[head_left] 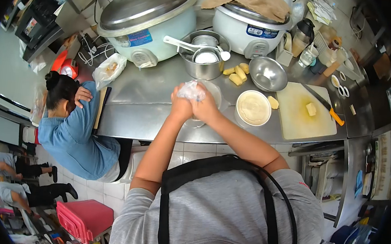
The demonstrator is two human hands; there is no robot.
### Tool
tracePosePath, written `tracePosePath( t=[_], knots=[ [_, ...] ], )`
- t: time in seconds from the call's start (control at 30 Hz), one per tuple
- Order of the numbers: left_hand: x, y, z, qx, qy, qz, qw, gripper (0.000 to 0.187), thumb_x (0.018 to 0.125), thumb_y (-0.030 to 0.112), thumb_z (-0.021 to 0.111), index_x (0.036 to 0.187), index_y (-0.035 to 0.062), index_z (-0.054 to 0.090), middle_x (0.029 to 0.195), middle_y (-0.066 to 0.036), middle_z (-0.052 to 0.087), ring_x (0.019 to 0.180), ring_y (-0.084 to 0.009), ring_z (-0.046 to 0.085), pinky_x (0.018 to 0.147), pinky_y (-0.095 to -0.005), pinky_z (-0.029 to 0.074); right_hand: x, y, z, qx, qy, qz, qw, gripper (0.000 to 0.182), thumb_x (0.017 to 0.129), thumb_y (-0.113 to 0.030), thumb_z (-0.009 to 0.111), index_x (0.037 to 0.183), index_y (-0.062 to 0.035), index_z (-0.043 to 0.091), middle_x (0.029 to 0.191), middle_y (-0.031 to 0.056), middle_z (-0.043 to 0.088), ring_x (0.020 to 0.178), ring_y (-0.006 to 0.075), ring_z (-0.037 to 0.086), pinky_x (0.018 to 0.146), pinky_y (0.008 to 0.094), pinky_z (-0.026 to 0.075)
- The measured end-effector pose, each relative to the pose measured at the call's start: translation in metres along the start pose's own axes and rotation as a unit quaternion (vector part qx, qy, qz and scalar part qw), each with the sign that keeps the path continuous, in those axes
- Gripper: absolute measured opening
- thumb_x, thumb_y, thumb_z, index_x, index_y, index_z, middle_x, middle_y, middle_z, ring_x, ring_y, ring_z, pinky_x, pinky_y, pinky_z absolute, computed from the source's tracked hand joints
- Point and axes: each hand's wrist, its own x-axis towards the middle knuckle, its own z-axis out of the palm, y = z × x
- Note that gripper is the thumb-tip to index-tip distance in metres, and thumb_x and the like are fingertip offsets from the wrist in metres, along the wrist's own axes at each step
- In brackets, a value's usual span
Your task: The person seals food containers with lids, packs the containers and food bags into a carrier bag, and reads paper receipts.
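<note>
My left hand and my right hand come together over the steel counter, both closed around a crumpled clear plastic bag. What the bag contains, if anything, I cannot make out. Beneath and behind my hands is a round, see-through container, partly hidden. To the right of my right hand stands a white tub full of a pale, smooth mass. A small yellow piece lies against the tub's right side. Farther back are several peeled yellow pieces beside an upright steel bowl.
A cutting board holds a yellow chunk and an orange-handled knife. Steel pots with a white ladle stand behind, before two large rice cookers. At left, a person in a blue shirt leans on the counter.
</note>
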Motion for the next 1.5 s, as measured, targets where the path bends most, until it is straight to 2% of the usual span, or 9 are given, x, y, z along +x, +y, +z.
tracePosePath(
  t=[0.2,0.37,0.6,0.63,0.87,0.97,1.17,1.27,1.5],
  knots=[
    [0.014,0.014,-0.006,-0.281,-0.003,-0.120,0.952,0.019,0.072,0.012,0.052,0.090,0.0053,0.055,0.084,-0.011,0.057,0.078,-0.0212,0.054,0.069,-0.0294,0.042,-0.013,0.002,-0.015,0.154,0.023,0.012,0.988,0.065,0.066,-0.013,0.057,0.120,0.0044,0.027,0.120,0.0222,0.032,0.117,0.0310,0.027,0.098,0.0335,0.019],
    [0.030,0.026,-0.029,-0.580,0.020,-0.299,0.757,0.018,0.071,0.004,0.054,0.088,0.0002,0.054,0.082,-0.007,0.056,0.074,-0.0146,0.053,0.065,-0.0271,0.043,-0.009,0.018,-0.020,-0.184,-0.078,0.106,0.974,0.089,0.056,-0.028,0.066,0.122,0.0074,0.018,0.124,0.0235,0.026,0.118,0.0344,0.022,0.095,0.0383,0.022],
    [0.034,0.055,-0.060,-0.470,-0.069,-0.147,0.867,0.027,0.069,0.004,0.057,0.095,-0.0006,0.049,0.087,-0.006,0.054,0.079,-0.0146,0.052,0.069,-0.0242,0.041,0.012,0.023,-0.007,-0.049,-0.056,0.196,0.978,0.044,0.059,-0.022,0.064,0.096,-0.0024,0.050,0.096,0.0128,0.054,0.092,0.0290,0.051,0.074,0.0349,0.041],
    [0.030,0.059,-0.066,-0.475,-0.082,-0.132,0.866,0.033,0.069,0.006,0.058,0.099,0.0000,0.047,0.090,-0.006,0.053,0.084,-0.0157,0.051,0.072,-0.0253,0.040,0.013,0.020,-0.004,0.004,0.010,0.096,0.995,0.026,0.063,-0.013,0.061,0.087,-0.0040,0.055,0.077,0.0083,0.058,0.076,0.0223,0.057,0.064,0.0307,0.043],
    [-0.004,0.024,-0.027,-0.228,-0.035,-0.042,0.972,0.074,0.055,0.025,0.071,0.115,0.0003,0.035,0.120,-0.021,0.031,0.116,-0.0313,0.027,0.095,-0.0350,0.023,0.025,0.003,-0.018,0.160,0.046,0.115,0.979,0.024,0.063,-0.007,0.060,0.085,-0.0014,0.051,0.080,0.0064,0.056,0.073,0.0149,0.053,0.065,0.0273,0.042],
    [0.004,0.029,0.000,0.020,-0.034,-0.061,0.997,0.076,0.053,0.026,0.072,0.114,-0.0001,0.036,0.114,-0.019,0.040,0.111,-0.0305,0.035,0.092,-0.0382,0.027,0.032,-0.009,-0.015,0.174,0.053,0.071,0.981,0.028,0.062,-0.007,0.061,0.085,-0.0017,0.048,0.077,0.0072,0.055,0.071,0.0163,0.053,0.066,0.0281,0.042],
    [0.012,0.054,0.006,-0.229,0.119,-0.110,0.960,0.043,0.060,0.013,0.068,0.097,0.0030,0.049,0.092,-0.008,0.054,0.091,-0.0204,0.050,0.077,-0.0306,0.039,0.017,-0.028,-0.007,-0.029,-0.038,0.002,0.999,0.033,0.061,-0.011,0.064,0.087,-0.0017,0.047,0.085,0.0090,0.051,0.077,0.0207,0.051,0.070,0.0296,0.041],
    [0.017,0.027,0.037,-0.266,0.259,0.044,0.928,0.022,0.064,0.008,0.061,0.084,0.0047,0.053,0.084,-0.006,0.056,0.078,-0.0219,0.052,0.073,-0.0298,0.039,0.005,-0.034,-0.008,-0.015,-0.052,-0.074,0.996,0.036,0.060,-0.014,0.065,0.089,-0.0015,0.047,0.090,0.0101,0.049,0.080,0.0222,0.050,0.072,0.0299,0.040],
    [0.007,-0.001,0.056,-0.385,0.067,-0.114,0.913,0.021,0.069,0.017,0.056,0.086,0.0054,0.051,0.088,-0.008,0.051,0.085,-0.0218,0.050,0.075,-0.0313,0.039,-0.011,-0.011,-0.056,0.004,0.004,-0.092,0.996,0.054,0.061,-0.031,0.068,0.104,-0.0068,0.047,0.117,0.0129,0.035,0.104,0.0263,0.037,0.087,0.0353,0.032]
  ],
)
